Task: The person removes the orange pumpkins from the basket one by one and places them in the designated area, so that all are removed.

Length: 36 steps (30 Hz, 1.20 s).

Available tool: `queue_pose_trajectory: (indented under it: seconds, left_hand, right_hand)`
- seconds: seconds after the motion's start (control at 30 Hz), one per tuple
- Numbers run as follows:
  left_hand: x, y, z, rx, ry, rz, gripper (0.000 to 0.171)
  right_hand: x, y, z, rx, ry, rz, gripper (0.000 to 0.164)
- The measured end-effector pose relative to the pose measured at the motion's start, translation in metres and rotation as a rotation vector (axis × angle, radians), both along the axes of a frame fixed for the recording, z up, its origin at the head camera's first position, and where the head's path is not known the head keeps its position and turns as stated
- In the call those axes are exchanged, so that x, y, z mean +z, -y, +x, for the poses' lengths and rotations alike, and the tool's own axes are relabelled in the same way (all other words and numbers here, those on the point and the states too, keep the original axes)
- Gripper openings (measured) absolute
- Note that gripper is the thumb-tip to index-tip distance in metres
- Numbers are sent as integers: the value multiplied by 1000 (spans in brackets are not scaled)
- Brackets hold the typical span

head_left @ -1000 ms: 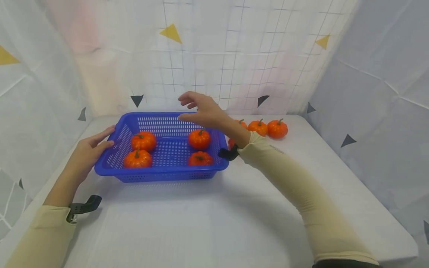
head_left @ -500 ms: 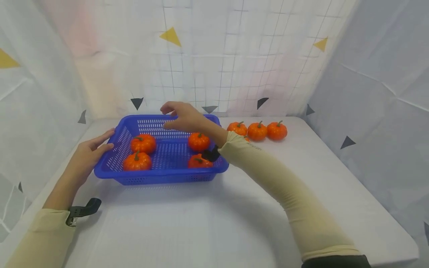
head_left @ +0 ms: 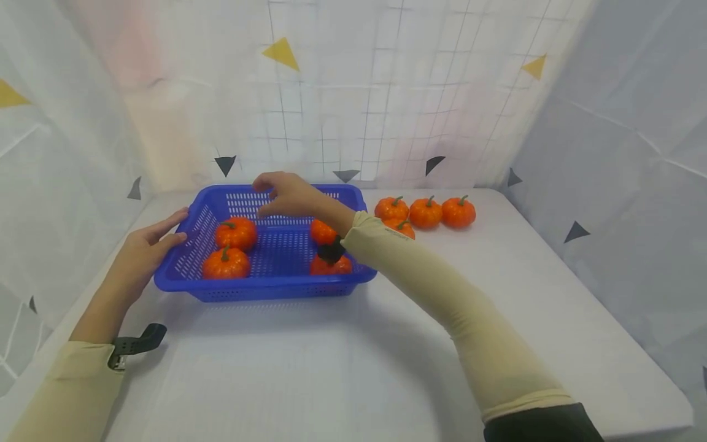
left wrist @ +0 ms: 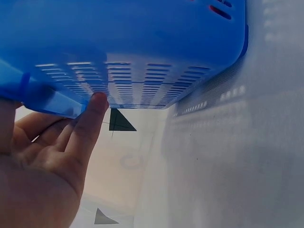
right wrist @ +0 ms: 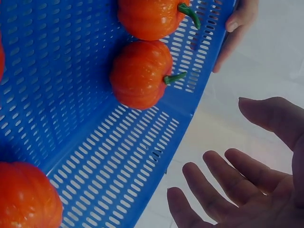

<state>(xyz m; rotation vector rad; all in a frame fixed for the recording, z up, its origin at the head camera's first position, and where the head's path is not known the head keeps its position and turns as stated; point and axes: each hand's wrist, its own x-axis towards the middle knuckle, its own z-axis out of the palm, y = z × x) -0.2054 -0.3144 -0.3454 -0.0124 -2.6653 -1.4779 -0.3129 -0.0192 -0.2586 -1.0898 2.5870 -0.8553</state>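
Observation:
A blue plastic basket [head_left: 265,283] with slotted walls stands on the table and holds several small orange pumpkins, two at its left end, including a front one [head_left: 226,264], and others at its right end. My left hand [head_left: 145,248] touches the basket's left rim, thumb and forefinger extended; in the left wrist view a fingertip [left wrist: 99,99] lies against the slotted wall under the rim. Over the basket's back part is my right hand [head_left: 289,196], fingers spread and nothing in them. In the right wrist view that hand [right wrist: 247,194] appears beside the basket's back wall [right wrist: 128,156].
Several more pumpkins are grouped right of the basket, one of them the rightmost [head_left: 458,212]. A white cloth covers the table [head_left: 276,368]. White sheeting [head_left: 442,80] with dark and yellow triangles encloses the back and sides.
My right hand has moved left and slightly down over the basket, uncovering the pumpkins on the table at right. The left hand and the basket stay in place.

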Motion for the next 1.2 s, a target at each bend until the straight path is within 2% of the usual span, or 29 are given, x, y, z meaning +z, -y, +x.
queue_pose_trajectory:
  seconds: [0.43,0.77,1.2]
  left_hand:
    - [0,2,2,4,22,-4,64]
    - [1,0,2,-15,12,8,64]
    - [0,2,0,-16,11,7,64]
  right_hand:
    - [-15,22,-5,59,5,29,58]
    - [-25,34,-13,114,108,24,58]
    - [-32,48,-27,167,176,42,61]
